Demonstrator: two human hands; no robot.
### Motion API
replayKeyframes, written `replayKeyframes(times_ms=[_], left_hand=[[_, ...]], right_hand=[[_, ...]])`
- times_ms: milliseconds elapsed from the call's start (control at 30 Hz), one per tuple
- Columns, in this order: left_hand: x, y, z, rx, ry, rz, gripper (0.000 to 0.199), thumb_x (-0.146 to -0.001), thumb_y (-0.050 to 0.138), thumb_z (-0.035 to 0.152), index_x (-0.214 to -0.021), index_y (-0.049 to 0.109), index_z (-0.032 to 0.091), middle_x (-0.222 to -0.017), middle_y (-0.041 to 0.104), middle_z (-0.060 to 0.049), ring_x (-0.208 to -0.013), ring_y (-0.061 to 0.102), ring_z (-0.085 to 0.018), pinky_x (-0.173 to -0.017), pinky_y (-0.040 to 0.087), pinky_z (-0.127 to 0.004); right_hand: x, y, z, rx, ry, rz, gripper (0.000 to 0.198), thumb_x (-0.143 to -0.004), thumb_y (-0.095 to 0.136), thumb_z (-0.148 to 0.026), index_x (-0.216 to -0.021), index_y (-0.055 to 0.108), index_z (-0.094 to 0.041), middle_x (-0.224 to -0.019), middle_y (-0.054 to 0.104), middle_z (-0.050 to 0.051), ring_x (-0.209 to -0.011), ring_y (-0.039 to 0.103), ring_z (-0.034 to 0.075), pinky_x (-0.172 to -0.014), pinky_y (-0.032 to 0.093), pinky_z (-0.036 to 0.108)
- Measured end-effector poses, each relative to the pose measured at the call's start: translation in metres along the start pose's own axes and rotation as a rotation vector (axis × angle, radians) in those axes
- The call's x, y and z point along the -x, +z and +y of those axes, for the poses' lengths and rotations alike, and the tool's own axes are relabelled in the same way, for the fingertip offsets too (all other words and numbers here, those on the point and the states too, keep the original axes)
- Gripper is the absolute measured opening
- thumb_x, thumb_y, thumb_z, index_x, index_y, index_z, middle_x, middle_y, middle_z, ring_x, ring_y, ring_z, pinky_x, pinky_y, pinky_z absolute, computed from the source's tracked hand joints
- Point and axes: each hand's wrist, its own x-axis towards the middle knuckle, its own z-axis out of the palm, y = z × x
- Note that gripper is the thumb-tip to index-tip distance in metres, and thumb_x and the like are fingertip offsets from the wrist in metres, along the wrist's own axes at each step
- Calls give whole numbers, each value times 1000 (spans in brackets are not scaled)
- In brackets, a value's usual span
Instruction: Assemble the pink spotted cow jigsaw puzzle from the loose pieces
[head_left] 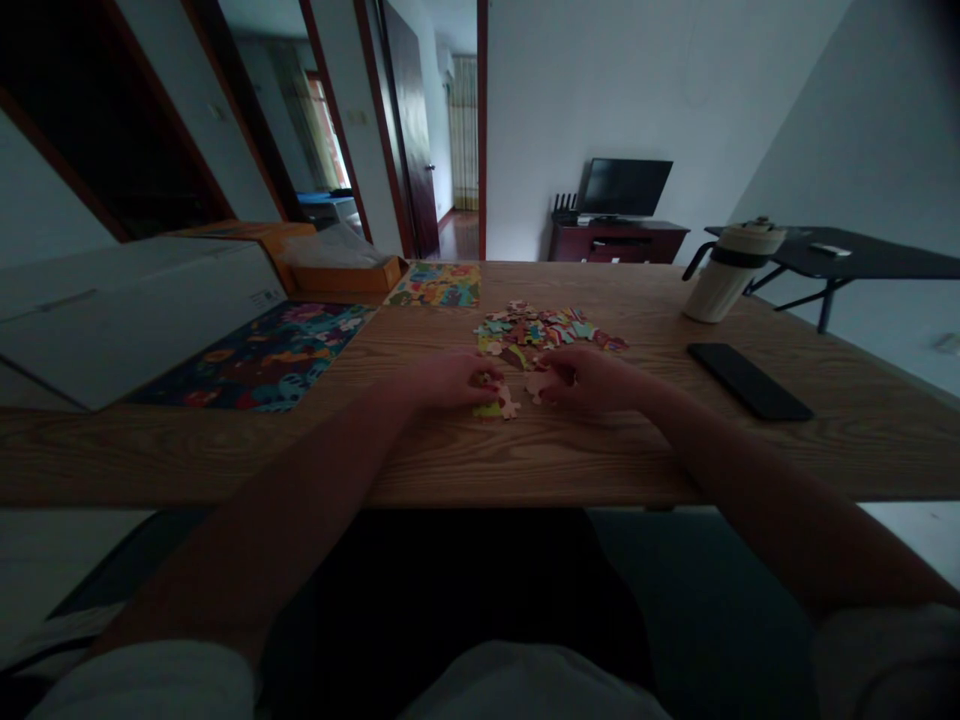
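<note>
Here, puzzle pieces (529,328), illegible box print (264,297)

My left hand (456,381) rests its fingertips on pink and yellow-green puzzle pieces (509,403) on the worktop (555,460); my right hand (592,379) pinches a pale pink piece (534,386) just beside them. A colourful pile (534,328) lies beyond. Right of me are a dark flat slab (748,381) and a handled flask (726,277).

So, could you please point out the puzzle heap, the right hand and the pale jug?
Puzzle heap (534,331): head view, middle of the pieces.
Right hand (598,377): head view, back of the hand.
Pale jug (720,285): head view, side of its body.
</note>
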Motion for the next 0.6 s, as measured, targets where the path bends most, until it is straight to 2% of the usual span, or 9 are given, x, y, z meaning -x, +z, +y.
replayKeyframes(times_ms=[33,100,167,267,333,400,533,600], left_hand=[[0,0,-1,-8,-10,2,43,-95,56,51,-130,65,27,-130,64,-7,-118,58,-25,-104,40,-36],[-1,1,-2,-20,-16,7,45,-95,55,52,-131,65,27,-130,64,-8,-116,59,-26,-103,42,-36],[-2,2,-3,-23,-4,13,46,-95,55,52,-132,64,27,-130,64,-8,-116,60,-25,-103,42,-37],[-3,2,-5,-11,23,27,45,-95,56,51,-133,64,28,-129,65,-7,-116,60,-25,-102,42,-36],[-3,2,-5,-7,32,27,45,-95,57,50,-134,63,28,-129,66,-7,-116,60,-24,-102,42,-35],[-3,2,-5,-10,31,25,46,-95,57,49,-135,62,28,-129,66,-7,-116,60,-25,-102,43,-35],[-2,1,-3,-10,37,19,45,-95,56,49,-134,63,27,-127,66,-7,-112,62,-24,-100,44,-35],[-2,0,-2,-8,38,15,44,-95,56,48,-132,64,26,-125,67,-7,-111,62,-24,-98,44,-34]], right_hand=[[-1,1,0,-49,12,2,25,-88,61,-43,-95,68,-20,-79,67,3,-66,57,17,-60,39,30],[-3,3,-1,-164,30,12,26,-91,56,-43,-80,63,-21,-73,64,2,-64,56,16,-58,39,30],[-5,7,-3,-286,46,36,25,-90,57,-41,-75,58,-21,-71,62,2,-64,56,16,-57,40,30],[-7,15,-5,-521,92,81,13,-84,66,-33,-89,58,-24,-78,66,2,-66,60,17,-57,46,29],[-7,21,-5,-619,130,110,28,-80,69,-28,-105,57,-26,-88,69,3,-70,64,18,-58,50,29],[-7,24,-6,-610,150,128,39,-78,71,-27,-114,57,-28,-95,70,4,-72,65,18,-58,52,29],[-6,24,-10,-452,137,133,24,-78,72,-32,-99,63,-22,-88,70,4,-72,64,17,-59,49,27],[-5,23,-14,-400,156,155,29,-77,74,-37,-98,63,-21,-82,68,3,-70,62,17,-59,46,27]])
